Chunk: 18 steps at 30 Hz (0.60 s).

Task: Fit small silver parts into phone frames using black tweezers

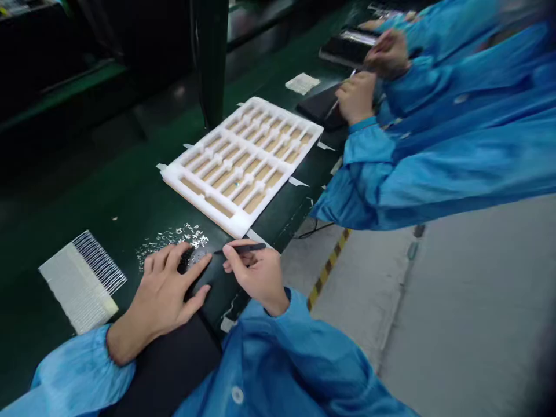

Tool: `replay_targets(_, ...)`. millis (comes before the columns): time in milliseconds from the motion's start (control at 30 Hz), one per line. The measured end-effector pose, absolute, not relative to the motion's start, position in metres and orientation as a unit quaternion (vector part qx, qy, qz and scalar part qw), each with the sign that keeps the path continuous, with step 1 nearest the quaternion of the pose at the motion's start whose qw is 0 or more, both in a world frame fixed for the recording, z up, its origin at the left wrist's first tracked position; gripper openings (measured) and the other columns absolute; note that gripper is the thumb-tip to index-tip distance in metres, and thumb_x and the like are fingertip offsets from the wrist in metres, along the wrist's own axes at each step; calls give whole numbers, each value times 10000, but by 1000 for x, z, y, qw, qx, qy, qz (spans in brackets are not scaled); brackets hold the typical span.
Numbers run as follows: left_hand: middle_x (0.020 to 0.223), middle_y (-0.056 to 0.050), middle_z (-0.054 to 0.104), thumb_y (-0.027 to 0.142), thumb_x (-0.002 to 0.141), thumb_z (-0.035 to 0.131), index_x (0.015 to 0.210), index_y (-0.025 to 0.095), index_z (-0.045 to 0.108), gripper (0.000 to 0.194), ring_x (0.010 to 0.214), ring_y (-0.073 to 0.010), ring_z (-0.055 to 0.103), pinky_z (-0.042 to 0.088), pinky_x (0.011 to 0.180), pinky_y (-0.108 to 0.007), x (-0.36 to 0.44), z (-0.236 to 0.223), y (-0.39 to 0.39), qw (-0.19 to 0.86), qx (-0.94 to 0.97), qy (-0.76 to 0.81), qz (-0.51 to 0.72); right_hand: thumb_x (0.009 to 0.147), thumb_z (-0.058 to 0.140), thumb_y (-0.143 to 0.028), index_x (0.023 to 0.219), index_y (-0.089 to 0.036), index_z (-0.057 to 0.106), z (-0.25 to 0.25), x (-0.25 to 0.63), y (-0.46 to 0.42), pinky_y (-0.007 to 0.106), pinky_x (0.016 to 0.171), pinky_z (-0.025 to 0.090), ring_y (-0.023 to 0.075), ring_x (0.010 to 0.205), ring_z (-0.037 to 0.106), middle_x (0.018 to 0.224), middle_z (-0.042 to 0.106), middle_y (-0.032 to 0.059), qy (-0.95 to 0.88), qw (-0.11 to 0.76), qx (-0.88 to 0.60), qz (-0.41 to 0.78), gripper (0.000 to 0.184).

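My left hand rests on the dark green table with its fingers spread, the fingertips beside a scatter of tiny shiny metallic pieces. In my right hand is a slim black tool, apparently tweezers, held like a pen. Its tip points left, close to my left index finger; whether it pinches anything is too small to tell. Just beyond both hands lies a white slotted tray, its slots showing tan bottoms. Left of my left hand is a pale sheet with rows of thin shiny strips along one side.
A black pad lies under my left forearm. At the upper right, a co-worker's hands hold a thin tool over a dark pad. A small pale sheet lies nearby. A dark post stands behind the tray.
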<state>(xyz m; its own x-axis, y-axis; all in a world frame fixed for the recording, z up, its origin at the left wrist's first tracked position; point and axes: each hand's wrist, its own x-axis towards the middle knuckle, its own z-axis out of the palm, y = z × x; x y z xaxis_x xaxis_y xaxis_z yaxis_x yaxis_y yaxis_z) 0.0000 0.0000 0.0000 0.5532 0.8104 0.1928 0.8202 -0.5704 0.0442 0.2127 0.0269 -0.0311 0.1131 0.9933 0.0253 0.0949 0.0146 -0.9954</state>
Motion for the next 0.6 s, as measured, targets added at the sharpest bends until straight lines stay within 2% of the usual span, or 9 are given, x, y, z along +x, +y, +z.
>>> replay_targets(167, 1404, -208, 519, 440, 1032, 562, 1472, 277, 660, 480, 1287, -424, 492, 418, 981, -552, 0, -1, 1, 30, -882, -461, -97, 957, 762, -364, 996, -174, 798, -31, 212, 27, 290, 633, 692, 205, 655, 806, 870, 823, 89, -523, 528, -520, 421, 198)
replay_targets(267, 1358, -212, 541, 438, 1028, 553, 1452, 213, 654, 491, 1252, -408, 511, 425, 974, -536, 0, -2, 1, 39, -874, -473, -108, 969, 745, -317, 1018, -191, 808, -31, 209, 31, 298, 676, 691, 208, 756, 817, 989, 827, 97, -574, 514, -492, 406, 149)
replay_targets(400, 1305, -220, 570, 456, 1020, 559, 1387, 122, 642, 503, 1193, -394, 533, 432, 952, -518, 2, -2, -1, 53, -859, -495, -119, 973, 730, -255, 1005, -195, 804, -30, 206, 34, 278, 662, 673, 194, 777, 808, 965, 824, 76, -609, 510, -479, 374, 100)
replay_targets(600, 1289, -213, 577, 481, 1024, 550, 1388, 123, 612, 514, 1190, -386, 535, 431, 946, -509, 6, 1, -4, 58, -849, -513, -114, 979, 722, -251, 1004, -193, 802, -31, 208, 33, 290, 708, 679, 192, 775, 811, 982, 826, 77, -610, 506, -482, 374, 102)
